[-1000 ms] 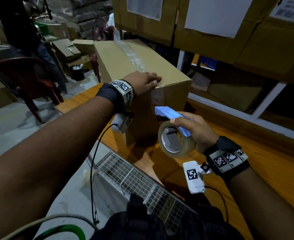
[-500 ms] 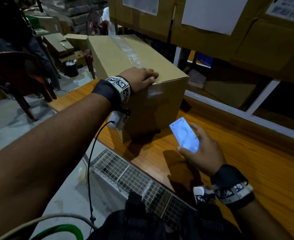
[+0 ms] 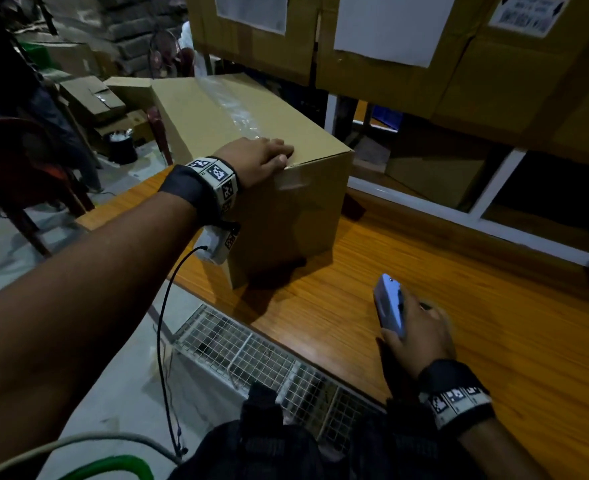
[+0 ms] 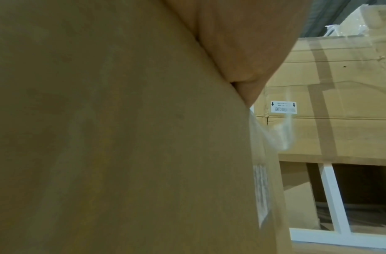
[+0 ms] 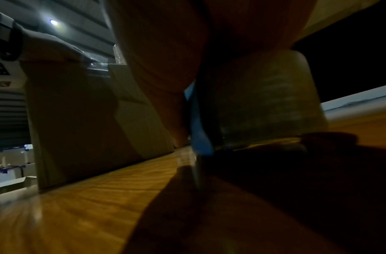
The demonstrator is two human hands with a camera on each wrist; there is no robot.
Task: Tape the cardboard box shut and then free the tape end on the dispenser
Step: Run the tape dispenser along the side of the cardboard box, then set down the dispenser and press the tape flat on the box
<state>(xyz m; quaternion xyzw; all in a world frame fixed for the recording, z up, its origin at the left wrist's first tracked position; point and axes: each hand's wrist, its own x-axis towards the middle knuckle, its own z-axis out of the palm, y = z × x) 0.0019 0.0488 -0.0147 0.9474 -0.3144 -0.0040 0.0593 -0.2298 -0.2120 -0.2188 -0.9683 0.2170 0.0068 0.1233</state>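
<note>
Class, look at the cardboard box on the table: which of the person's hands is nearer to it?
Left. The left hand rests on the cardboard box at its near top edge; the right hand grips the tape dispenser on the table, apart from it.

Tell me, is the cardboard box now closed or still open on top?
Closed. The cardboard box has flat flaps, clear tape runs along its top seam, and the left hand presses there.

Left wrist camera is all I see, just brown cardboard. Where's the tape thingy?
Observer: The right hand grips the dispenser, low over the table, right of the box.
Operator: Is there tape on the box top?
Observer: Yes, a clear strip runs along the top.
Operator: What's the left hand doing?
Observer: The left hand lies flat on the top's near edge.
</note>
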